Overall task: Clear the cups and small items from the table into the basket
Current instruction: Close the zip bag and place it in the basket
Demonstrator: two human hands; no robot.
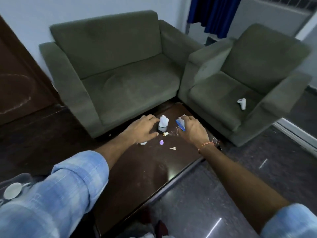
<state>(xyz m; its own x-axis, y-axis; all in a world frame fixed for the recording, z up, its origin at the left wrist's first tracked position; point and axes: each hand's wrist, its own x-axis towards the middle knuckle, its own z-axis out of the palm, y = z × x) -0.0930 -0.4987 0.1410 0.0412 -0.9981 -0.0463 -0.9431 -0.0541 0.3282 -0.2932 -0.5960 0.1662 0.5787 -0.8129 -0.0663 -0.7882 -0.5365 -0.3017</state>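
A dark wooden table [151,172] carries a white cup stuffed with crumpled paper [163,124]. My left hand [143,128] reaches beside that cup with spread fingers, and I cannot tell whether it touches it. My right hand [193,128] grips a blue and white cup [180,123]. Small items lie between the hands: a cream cap [165,134], a purple piece [161,142], a small key [172,148]. A white object [143,143] peeks out under my left wrist. A basket [27,177] at the lower left edge holds a white cup [12,190].
A green sofa [120,69] stands behind the table and a green armchair [243,79] to its right, with a white object [241,103] on its seat. A brown door [18,74] is at left. Glossy dark floor [214,203] lies right of the table.
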